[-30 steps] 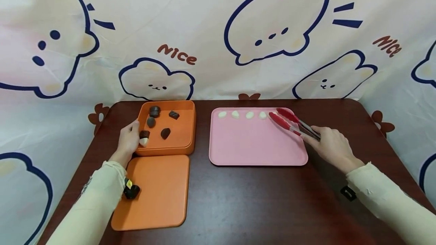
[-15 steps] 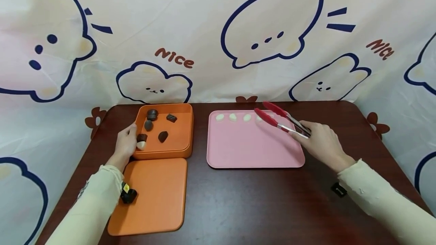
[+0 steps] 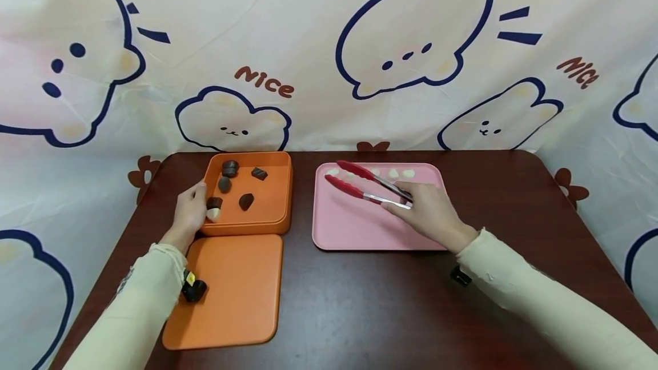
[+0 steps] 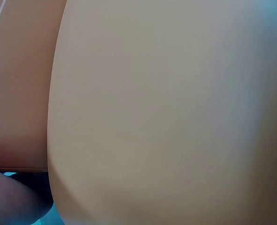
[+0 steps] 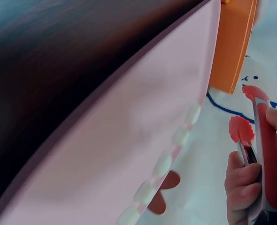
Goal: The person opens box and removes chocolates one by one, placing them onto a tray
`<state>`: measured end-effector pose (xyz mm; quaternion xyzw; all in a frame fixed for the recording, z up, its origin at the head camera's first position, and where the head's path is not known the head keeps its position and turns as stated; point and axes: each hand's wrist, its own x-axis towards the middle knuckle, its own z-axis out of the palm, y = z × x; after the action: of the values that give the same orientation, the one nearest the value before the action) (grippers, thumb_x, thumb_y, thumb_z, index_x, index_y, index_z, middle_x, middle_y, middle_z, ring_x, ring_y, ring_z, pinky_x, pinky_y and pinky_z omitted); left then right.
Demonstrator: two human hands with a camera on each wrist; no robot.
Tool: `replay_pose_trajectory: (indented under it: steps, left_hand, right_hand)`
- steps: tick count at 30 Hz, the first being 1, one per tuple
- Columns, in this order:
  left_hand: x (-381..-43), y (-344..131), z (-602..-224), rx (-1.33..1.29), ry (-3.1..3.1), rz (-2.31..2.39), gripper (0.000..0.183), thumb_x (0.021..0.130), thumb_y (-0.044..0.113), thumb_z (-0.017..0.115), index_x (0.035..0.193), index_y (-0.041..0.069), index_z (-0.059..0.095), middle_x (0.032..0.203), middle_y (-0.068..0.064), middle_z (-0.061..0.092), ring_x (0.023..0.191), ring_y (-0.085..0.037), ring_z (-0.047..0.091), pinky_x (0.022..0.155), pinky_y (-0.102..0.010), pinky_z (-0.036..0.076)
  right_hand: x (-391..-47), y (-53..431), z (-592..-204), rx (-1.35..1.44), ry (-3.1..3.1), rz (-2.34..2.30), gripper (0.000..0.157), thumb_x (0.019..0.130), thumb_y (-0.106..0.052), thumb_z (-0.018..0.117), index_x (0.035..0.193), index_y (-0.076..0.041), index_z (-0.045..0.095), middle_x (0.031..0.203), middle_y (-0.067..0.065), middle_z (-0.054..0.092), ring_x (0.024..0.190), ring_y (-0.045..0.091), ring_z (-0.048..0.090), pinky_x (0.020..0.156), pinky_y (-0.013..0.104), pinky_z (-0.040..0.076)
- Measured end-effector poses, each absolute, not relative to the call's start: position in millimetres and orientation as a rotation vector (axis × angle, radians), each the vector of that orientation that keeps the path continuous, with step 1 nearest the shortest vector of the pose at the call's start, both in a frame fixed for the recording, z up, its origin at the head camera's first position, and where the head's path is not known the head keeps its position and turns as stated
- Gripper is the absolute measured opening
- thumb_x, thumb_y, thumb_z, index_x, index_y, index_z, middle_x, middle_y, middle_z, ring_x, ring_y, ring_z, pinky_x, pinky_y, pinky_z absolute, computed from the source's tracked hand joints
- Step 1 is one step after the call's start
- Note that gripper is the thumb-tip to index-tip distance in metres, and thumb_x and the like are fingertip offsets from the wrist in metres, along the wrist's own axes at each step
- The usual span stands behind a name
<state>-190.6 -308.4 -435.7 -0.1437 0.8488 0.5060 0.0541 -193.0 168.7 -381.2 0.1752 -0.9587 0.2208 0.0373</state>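
My left hand point(image 3: 190, 210) grips the left wall of an orange box point(image 3: 275, 201), thumb at the rim. Inside lie several dark chocolate-like pieces point(image 3: 246, 201) and a white-bottomed piece point(image 3: 212, 214) near my thumb. In my right hand point(image 3: 429, 218) I hold red-tipped metal tongs point(image 5: 273, 159), their arms spread apart with nothing visible between the tips. The tongs hover over the pink tray point(image 3: 354, 230), pointing left. Along the tray's far edge runs a row of several white pieces point(image 3: 408, 173), partly hidden behind the tongs in the head view.
An orange lid point(image 3: 233, 293) lies flat in front of the box, under my left forearm. Everything stands on a dark brown table point(image 3: 329, 307). A printed cloth point(image 3: 319, 73) hangs behind and beside the table.
My right hand has swung left with the tongs, from the tray's right end to above its far left. A fifth white piece now shows at the row's right end. My left hand stays on the box.
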Motion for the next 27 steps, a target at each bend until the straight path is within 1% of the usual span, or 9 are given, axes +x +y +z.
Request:
replay_pose_trajectory:
  steps: [4, 5, 9, 11, 15, 20, 22, 24, 27]
  left_hand:
    - [-192.2, -307.9, -433.7, -0.436, 2.579, 1.543, 0.063, 0.109, 0.048, 0.014, 0.163, 0.015, 0.011, 0.171, -0.012, 0.009, 0.157, -0.04, 0.007, 0.126, -0.061, 0.015]
    - [-192.2, -307.7, -433.5, -0.436, 2.58, 1.541, 0.063, 0.11, 0.048, 0.014, 0.163, 0.014, 0.01, 0.171, -0.013, 0.009, 0.157, -0.04, 0.007, 0.126, -0.061, 0.015]
    - [-191.2, -307.7, -433.2, -0.446, 2.569, 1.525, 0.063, 0.11, 0.048, 0.013, 0.163, 0.014, 0.008, 0.171, -0.013, 0.007, 0.157, -0.041, 0.006, 0.127, -0.061, 0.014]
    - [-190.9, -308.2, -433.2, -0.449, 2.564, 1.527, 0.063, 0.11, 0.048, 0.013, 0.163, 0.015, 0.008, 0.171, -0.013, 0.007, 0.157, -0.041, 0.007, 0.126, -0.062, 0.015]
    - [-190.8, -309.1, -434.0, -0.439, 2.562, 1.535, 0.063, 0.109, 0.049, 0.013, 0.163, 0.016, 0.009, 0.171, -0.013, 0.008, 0.157, -0.041, 0.007, 0.126, -0.062, 0.015]
    - [-189.5, -308.7, -434.7, -0.449, 2.557, 1.539, 0.063, 0.109, 0.048, 0.013, 0.163, 0.016, 0.008, 0.171, -0.012, 0.007, 0.157, -0.04, 0.007, 0.126, -0.062, 0.015]
    - [-189.0, -308.4, -434.6, -0.451, 2.555, 1.539, 0.062, 0.109, 0.048, 0.012, 0.163, 0.017, 0.008, 0.171, -0.011, 0.007, 0.157, -0.039, 0.007, 0.126, -0.061, 0.016]
    - [-189.1, -307.7, -434.3, -0.442, 2.552, 1.544, 0.062, 0.109, 0.048, 0.012, 0.163, 0.016, 0.008, 0.171, -0.011, 0.007, 0.157, -0.04, 0.006, 0.126, -0.062, 0.015]
    - [-190.1, -307.1, -434.1, -0.428, 2.551, 1.54, 0.063, 0.109, 0.048, 0.012, 0.163, 0.016, 0.007, 0.171, -0.011, 0.005, 0.157, -0.04, 0.005, 0.126, -0.062, 0.015]
  right_hand:
    - [-196.1, 145.7, -379.2, 0.629, -2.907, 0.694, 0.038, 0.086, -0.044, 0.08, 0.105, -0.011, 0.074, 0.063, -0.003, 0.051, 0.061, 0.014, 0.045, 0.056, 0.028, 0.036]
    - [-196.8, 140.2, -379.1, 0.641, -2.908, 0.693, 0.036, 0.086, -0.044, 0.079, 0.099, -0.012, 0.072, 0.063, -0.003, 0.05, 0.06, 0.014, 0.045, 0.055, 0.028, 0.035]
    - [-198.4, 117.7, -380.0, 0.675, -2.934, 0.714, 0.037, 0.086, -0.046, 0.079, 0.103, -0.015, 0.073, 0.063, -0.005, 0.052, 0.059, 0.012, 0.045, 0.051, 0.026, 0.035]
    - [-199.5, 105.4, -379.8, 0.701, -2.95, 0.732, 0.034, 0.087, -0.048, 0.078, 0.097, -0.016, 0.071, 0.064, -0.005, 0.054, 0.058, 0.012, 0.046, 0.05, 0.026, 0.034]
    - [-202.9, 83.6, -380.1, 0.736, -2.953, 0.763, 0.031, 0.087, -0.049, 0.077, 0.093, -0.019, 0.069, 0.066, -0.006, 0.055, 0.056, 0.012, 0.046, 0.048, 0.025, 0.033]
    - [-206.3, 56.5, -379.0, 0.784, -2.95, 0.785, 0.03, 0.089, -0.048, 0.076, 0.1, -0.02, 0.072, 0.064, -0.005, 0.054, 0.057, 0.012, 0.047, 0.047, 0.023, 0.032]
    - [-207.0, 45.8, -377.9, 0.808, -2.967, 0.774, 0.03, 0.09, -0.047, 0.075, 0.098, -0.019, 0.072, 0.063, -0.004, 0.054, 0.057, 0.013, 0.048, 0.047, 0.023, 0.032]
    - [-207.4, 35.6, -376.9, 0.813, -2.992, 0.737, 0.034, 0.09, -0.048, 0.075, 0.101, -0.017, 0.073, 0.065, -0.004, 0.057, 0.058, 0.013, 0.05, 0.048, 0.022, 0.036]
    - [-208.4, 21.7, -376.4, 0.828, -3.035, 0.653, 0.044, 0.09, -0.05, 0.074, 0.111, -0.012, 0.073, 0.072, -0.003, 0.063, 0.061, 0.012, 0.055, 0.051, 0.023, 0.043]
